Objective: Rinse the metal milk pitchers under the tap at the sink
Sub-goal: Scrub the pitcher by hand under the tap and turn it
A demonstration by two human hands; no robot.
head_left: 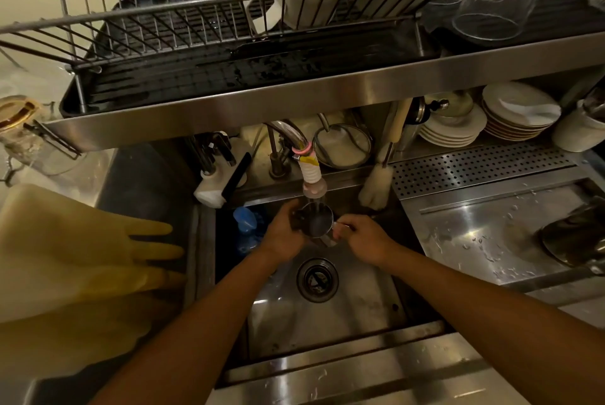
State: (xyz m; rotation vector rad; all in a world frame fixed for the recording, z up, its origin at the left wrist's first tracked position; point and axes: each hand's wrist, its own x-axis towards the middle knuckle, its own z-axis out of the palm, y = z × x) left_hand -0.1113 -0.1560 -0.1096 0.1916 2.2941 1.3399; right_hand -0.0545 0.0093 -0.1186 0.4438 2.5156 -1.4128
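A small metal milk pitcher [317, 224] is held upright over the steel sink [360, 306], directly under the tap nozzle [313, 187], and water runs into it. My left hand [284, 230] wraps the pitcher's left side. My right hand [363, 238] grips its handle on the right. A second metal pitcher [576, 237] lies on its side on the wet drainboard at the far right.
Yellow rubber gloves [82, 250] lie on the counter to the left. A blue sponge [246, 220] sits at the sink's back left, a soap dispenser [216, 182] and a bottle brush [376, 188] behind. A dish rack [196, 54] overhangs above; stacked plates [520, 113] stand at the back right.
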